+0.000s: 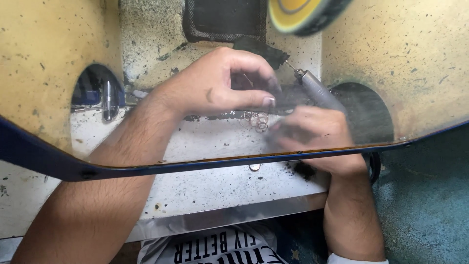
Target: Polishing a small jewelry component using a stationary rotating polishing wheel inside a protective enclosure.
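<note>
Dusty transparent shield (49, 73), yellowed and speckled, blue-rimmed along its near edge, spans the whole view; both hands work behind it. Pale desk (210, 186) below, spattered with black grit, metal strip along its near edge. Teal surface (425, 195) off to the right. Dark mesh panel (220, 19) at far centre. Yellow-and-dark disc (298, 14), blurred, at the far edge right of centre.

Left hand (215, 85) comes in from the near left, fingers curled, thumb and forefinger pinched together on something small and dark at the fingertips; what it is cannot be told through the dust. Right hand (317, 139) comes from the near right, closed around a grey rotary handpiece (320, 93) held like a pen, its thin bit pointing far-left toward the left hand's fingertips.

Small cluster of thin metal rings (256, 120) lies on the desk between the two hands, just near of the left thumb. One more ring (254, 167) lies apart, near of the shield rim. Metal tool (108, 100) shows in the dark opening at left.
</note>
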